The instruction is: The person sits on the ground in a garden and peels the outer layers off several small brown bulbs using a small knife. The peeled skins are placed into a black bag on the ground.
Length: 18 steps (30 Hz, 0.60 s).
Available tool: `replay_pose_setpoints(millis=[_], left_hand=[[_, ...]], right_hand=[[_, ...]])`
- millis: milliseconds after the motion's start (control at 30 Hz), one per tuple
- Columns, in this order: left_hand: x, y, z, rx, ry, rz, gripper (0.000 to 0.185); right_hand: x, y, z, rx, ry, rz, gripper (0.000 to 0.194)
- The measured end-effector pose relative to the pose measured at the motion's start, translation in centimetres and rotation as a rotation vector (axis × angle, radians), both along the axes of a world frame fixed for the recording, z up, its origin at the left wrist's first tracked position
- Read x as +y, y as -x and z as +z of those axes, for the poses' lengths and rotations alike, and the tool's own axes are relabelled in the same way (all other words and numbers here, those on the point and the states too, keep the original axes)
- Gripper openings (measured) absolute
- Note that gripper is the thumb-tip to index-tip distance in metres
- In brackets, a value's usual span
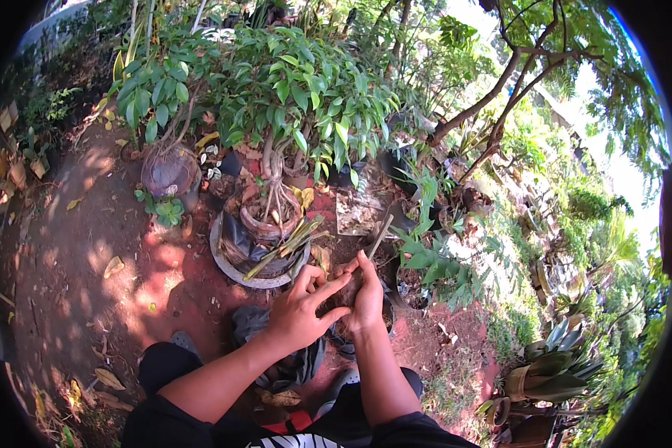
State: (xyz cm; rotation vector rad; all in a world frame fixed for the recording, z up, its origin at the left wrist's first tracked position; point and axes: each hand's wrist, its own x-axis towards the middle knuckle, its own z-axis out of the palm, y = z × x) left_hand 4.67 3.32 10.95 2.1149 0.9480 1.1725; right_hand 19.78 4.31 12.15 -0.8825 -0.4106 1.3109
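My left hand (302, 308) reaches across the middle of the view, index finger and thumb extended towards my right hand (368, 299). Its index fingertip meets the fingers of that hand. A grey-brown woody stem (380, 238) slants up out of my right hand, which is closed around its lower part; its base is hidden. Brown soil shows below and between the hands. Just beyond lies a bundle of cut green-yellow stalks (283, 249), resting across a round grey-rimmed pot (219, 263). Inside that pot stands a smaller clay pot (256, 223) with a thick-rooted ficus-like plant (308, 84).
A dark round pot (171, 171) with a leafy plant stands to the left. Crumpled black plastic (299, 364) lies between my feet. A potted leafy plant (425, 257) is close to the right hand. Tree branches (498, 106) reach in at upper right. Dry leaves (113, 267) lie on reddish ground.
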Motion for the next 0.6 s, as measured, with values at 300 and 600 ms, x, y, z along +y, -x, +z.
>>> replay_pose_setpoints(millis=[300,600], left_hand=[[0.1,-0.3,-0.7,-0.051,-0.135,-0.03,0.048],[2.1,1.3,1.8,-0.169,0.012,-0.131,0.053]], right_hand=[[-0.3,0.0,-1.1,-0.053,0.046,0.041,0.034],[-0.3,-0.5,0.0,0.096,-0.066,0.184,0.026]])
